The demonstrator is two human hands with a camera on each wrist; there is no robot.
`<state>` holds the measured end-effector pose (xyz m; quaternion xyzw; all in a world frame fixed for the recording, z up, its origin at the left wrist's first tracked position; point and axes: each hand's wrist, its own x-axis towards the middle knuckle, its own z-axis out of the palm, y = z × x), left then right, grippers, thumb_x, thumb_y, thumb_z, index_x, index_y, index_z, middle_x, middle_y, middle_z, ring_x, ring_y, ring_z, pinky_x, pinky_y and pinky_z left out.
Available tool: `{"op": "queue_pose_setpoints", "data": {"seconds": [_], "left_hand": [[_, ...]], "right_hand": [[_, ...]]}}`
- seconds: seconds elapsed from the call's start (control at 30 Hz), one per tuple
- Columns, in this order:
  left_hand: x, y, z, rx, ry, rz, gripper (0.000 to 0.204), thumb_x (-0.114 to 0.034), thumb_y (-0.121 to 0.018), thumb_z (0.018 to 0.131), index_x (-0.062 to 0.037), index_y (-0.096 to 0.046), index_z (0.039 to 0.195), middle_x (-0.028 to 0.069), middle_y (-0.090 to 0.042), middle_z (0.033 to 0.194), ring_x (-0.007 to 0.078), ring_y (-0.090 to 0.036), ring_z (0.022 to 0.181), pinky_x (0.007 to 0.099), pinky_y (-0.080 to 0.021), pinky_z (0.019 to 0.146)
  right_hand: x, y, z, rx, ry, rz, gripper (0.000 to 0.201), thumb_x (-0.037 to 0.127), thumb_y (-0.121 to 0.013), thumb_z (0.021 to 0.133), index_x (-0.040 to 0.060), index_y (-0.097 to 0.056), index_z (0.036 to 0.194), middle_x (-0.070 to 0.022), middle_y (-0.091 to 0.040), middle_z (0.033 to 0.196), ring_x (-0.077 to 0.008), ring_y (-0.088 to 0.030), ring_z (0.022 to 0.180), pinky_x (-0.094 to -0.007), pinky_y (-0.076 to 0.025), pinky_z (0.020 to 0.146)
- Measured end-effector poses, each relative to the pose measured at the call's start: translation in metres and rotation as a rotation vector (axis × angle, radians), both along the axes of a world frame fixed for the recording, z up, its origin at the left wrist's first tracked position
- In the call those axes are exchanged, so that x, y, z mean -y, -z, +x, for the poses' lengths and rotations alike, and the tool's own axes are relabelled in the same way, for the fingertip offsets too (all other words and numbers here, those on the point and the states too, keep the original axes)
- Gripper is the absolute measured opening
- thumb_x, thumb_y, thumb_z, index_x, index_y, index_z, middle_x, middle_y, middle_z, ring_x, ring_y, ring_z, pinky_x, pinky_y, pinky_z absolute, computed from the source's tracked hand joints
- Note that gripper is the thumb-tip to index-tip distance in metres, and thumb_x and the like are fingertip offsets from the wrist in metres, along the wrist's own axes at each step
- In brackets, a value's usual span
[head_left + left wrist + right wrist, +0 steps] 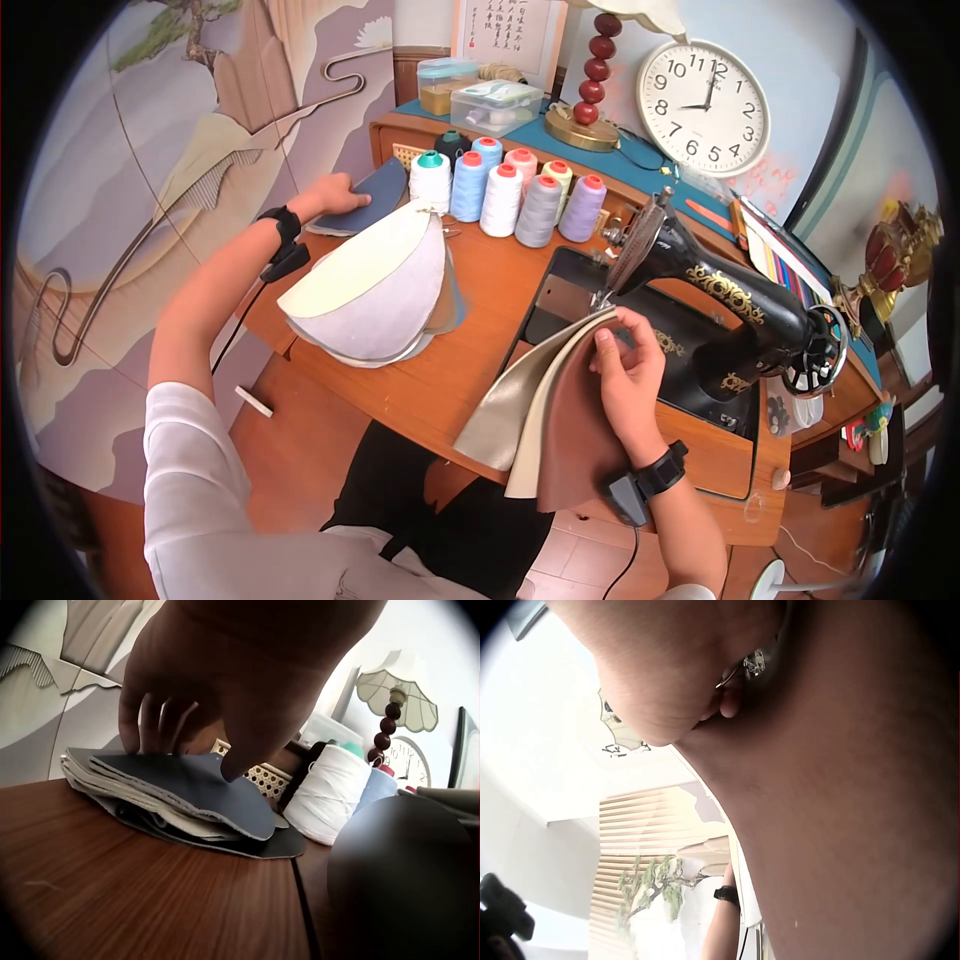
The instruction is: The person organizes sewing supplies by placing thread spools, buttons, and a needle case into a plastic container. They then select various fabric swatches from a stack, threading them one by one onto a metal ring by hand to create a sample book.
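My left hand (335,195) rests its fingers and thumb on a dark blue piece (385,196) at the back left. In the left wrist view, the fingertips of the hand (217,682) touch the top blue piece (199,784) of a layered stack. By the sewing machine's needle, my right hand (632,375) pinches the upper ends of a brown piece (578,430), a cream piece (530,445) and a gold piece (497,425), which hang over the table's front edge. The brown piece (840,802) fills much of the right wrist view beside the hand (667,667).
A black sewing machine (740,300) stands at right. A fan of pale pieces (385,300) lies between the hands on the wooden table (340,385). Behind are several thread cones (500,200), clear boxes (495,107), a lamp (583,130) and a round clock (703,108).
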<state>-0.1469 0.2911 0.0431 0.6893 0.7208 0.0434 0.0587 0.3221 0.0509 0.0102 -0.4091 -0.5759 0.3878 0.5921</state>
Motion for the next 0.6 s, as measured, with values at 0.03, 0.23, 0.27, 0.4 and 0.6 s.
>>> {"op": "queue_pose_setpoints", "data": {"seconds": [0.03, 0.23, 0.27, 0.4, 0.6], "left_hand": [[-0.002, 0.002, 0.002, -0.069, -0.028, -0.02, 0.06, -0.051, -0.069, 0.087, 0.0044, -0.071, 0.111, 0.0247, -0.071, 0.108, 0.0325, -0.07, 0.101, 0.0401, -0.054, 0.086], [-0.012, 0.002, -0.004, 0.036, -0.095, 0.097, 0.073, -0.05, -0.08, 0.081, 0.0083, -0.063, 0.121, 0.0271, -0.069, 0.114, 0.0375, -0.07, 0.1, 0.0417, -0.054, 0.087], [-0.011, -0.001, -0.003, 0.035, -0.092, 0.101, 0.073, -0.05, -0.08, 0.081, 0.0083, -0.063, 0.121, 0.0271, -0.069, 0.114, 0.0375, -0.07, 0.1, 0.0417, -0.054, 0.087], [-0.002, -0.026, 0.004, 0.373, -0.031, 0.103, 0.063, -0.039, -0.078, 0.086, 0.0048, -0.059, 0.127, 0.0208, -0.068, 0.117, 0.0286, -0.07, 0.099, 0.0381, -0.055, 0.088], [0.062, -0.095, 0.085, 1.106, 0.103, 0.423, 0.048, -0.031, -0.067, 0.097, 0.003, -0.055, 0.129, 0.0133, -0.069, 0.112, 0.0211, -0.071, 0.095, 0.0316, -0.057, 0.08]], "right_hand": [[-0.001, 0.001, 0.001, 0.011, -0.001, -0.005, 0.022, 0.005, -0.06, 0.101, 0.0031, -0.056, 0.123, 0.0002, -0.066, 0.088, -0.0033, -0.056, 0.069, -0.02, -0.044, 0.06], [-0.001, 0.002, 0.0, 0.007, -0.015, -0.013, 0.021, 0.004, -0.059, 0.101, 0.0032, -0.056, 0.122, 0.0013, -0.065, 0.089, -0.0026, -0.055, 0.069, -0.0195, -0.043, 0.059], [0.0, 0.001, 0.0, 0.001, -0.014, -0.015, 0.02, 0.004, -0.059, 0.101, 0.0032, -0.056, 0.121, 0.0017, -0.065, 0.089, -0.0024, -0.054, 0.069, -0.0194, -0.043, 0.058], [0.0, 0.002, 0.0, 0.008, -0.003, -0.015, 0.021, 0.003, -0.059, 0.101, 0.0032, -0.056, 0.122, 0.0014, -0.065, 0.092, -0.002, -0.054, 0.07, -0.0193, -0.043, 0.058], [-0.002, 0.002, 0.004, -0.02, -0.022, -0.031, 0.023, 0.0, -0.06, 0.099, 0.002, -0.056, 0.121, -0.0001, -0.064, 0.097, -0.0023, -0.055, 0.07, -0.0194, -0.044, 0.059]]}}
